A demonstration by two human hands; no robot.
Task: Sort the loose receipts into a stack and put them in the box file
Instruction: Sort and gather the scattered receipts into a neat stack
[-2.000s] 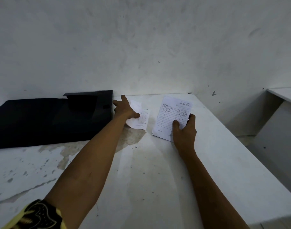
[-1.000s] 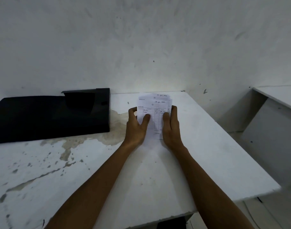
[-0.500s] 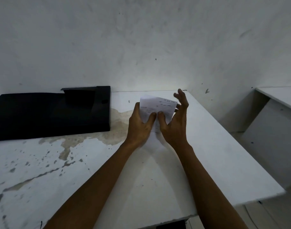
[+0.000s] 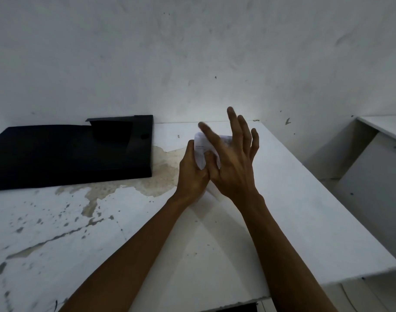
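Note:
The white receipts (image 4: 200,152) are gathered into one bundle held upright just above the table. My left hand (image 4: 192,176) grips the bundle from its left side, thumb across the front. My right hand (image 4: 234,163) is in front of the papers with its fingers spread and raised, covering most of them; only the top left corner shows. The black box file (image 4: 68,154) lies open and flat at the back left of the table, its spine to the right, a hand's width left of the receipts.
The white table (image 4: 293,210) has peeled, stained patches in its left half and under the hands. Its right edge drops off to a gap, with another white surface (image 4: 386,127) beyond. A bare white wall stands right behind.
The scattered receipts were gathered from the table into one bundle between both hands. Since half a second ago my right hand has opened and moved leftward across the front of the bundle.

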